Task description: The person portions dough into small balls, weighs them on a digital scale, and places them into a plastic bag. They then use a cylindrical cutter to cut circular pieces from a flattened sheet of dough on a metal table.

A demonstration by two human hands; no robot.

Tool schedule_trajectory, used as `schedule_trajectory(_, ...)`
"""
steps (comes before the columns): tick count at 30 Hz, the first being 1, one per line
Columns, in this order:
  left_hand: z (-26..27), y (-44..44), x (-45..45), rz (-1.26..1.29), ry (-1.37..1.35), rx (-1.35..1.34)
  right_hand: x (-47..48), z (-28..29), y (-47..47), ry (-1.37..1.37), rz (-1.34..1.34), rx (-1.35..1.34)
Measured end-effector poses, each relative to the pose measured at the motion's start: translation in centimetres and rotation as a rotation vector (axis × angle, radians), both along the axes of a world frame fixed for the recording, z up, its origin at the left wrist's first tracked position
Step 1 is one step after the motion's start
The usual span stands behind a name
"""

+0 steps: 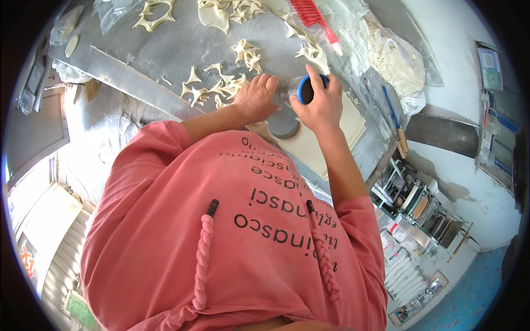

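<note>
My right hand [321, 101] grips a clear cylindrical container with a blue rim [301, 92], tilted so that its dark opening shows. It is above a pale rolled dough sheet [319, 155] with a large round hole cut in it, at the near edge of the table. To the left, my left hand [256, 97] is palm down with its fingers stretched out and nothing visible in it. Beside it lie cut dough scraps [223, 87]. What is under that palm is hidden.
More dough scraps [248, 53] and a ring-shaped offcut [155, 16] lie on the grey, floured table [136, 49]. At the back right are a red bench brush [308, 16] and a plastic bag of pale material [393, 62]. A wooden handle [401, 142] juts past the right edge, near a machine [422, 207].
</note>
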State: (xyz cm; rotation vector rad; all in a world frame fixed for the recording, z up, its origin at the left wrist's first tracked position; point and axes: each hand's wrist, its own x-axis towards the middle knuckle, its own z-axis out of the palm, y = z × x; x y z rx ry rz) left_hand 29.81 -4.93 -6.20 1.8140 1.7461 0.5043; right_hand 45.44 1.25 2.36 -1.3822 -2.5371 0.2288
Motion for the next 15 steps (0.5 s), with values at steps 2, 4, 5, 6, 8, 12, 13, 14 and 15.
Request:
schedule_trajectory(2, 0.7, 1.0, -0.1, -0.017, 0.030, -0.061, 0.4, 0.0, 0.0, 0.110, -0.014, 0.004)
schedule_trajectory(4, 0.7, 1.5, 0.2, -0.035, 0.057, -0.071, 0.6, -0.2, -0.1, 0.125, -0.038, -0.024)
schedule_trajectory(5, 0.6, 1.6, 0.3, -0.045, 0.071, -0.075, 1.0, -0.1, -0.4, 0.138, -0.023, 0.008)
schedule_trajectory(6, 0.5, 1.4, 0.5, -0.037, 0.035, -0.063, 1.3, 0.2, -0.6, 0.153, -0.006, 0.044)
schedule_trajectory(8, 0.6, 1.8, 0.5, -0.035, 0.067, -0.058, 1.9, 0.6, -0.4, 0.233, -0.003, 0.055)
schedule_trajectory(12, 0.0, 1.8, 0.7, -0.066, 0.069, -0.017, 3.1, 0.6, -1.1, 0.194, -0.045, 0.058)
schedule_trajectory(13, -0.2, 1.6, 0.8, -0.077, 0.070, -0.022, 3.5, 1.0, -1.2, 0.224, -0.059, 0.079)
schedule_trajectory(14, -0.6, 1.6, 0.8, -0.063, 0.066, 0.054, 4.2, 1.6, -1.0, 0.254, -0.076, 0.100)
schedule_trajectory(15, -1.1, 1.6, 0.5, -0.044, 0.062, 0.128, 4.8, 2.2, -1.1, 0.285, -0.089, 0.117)
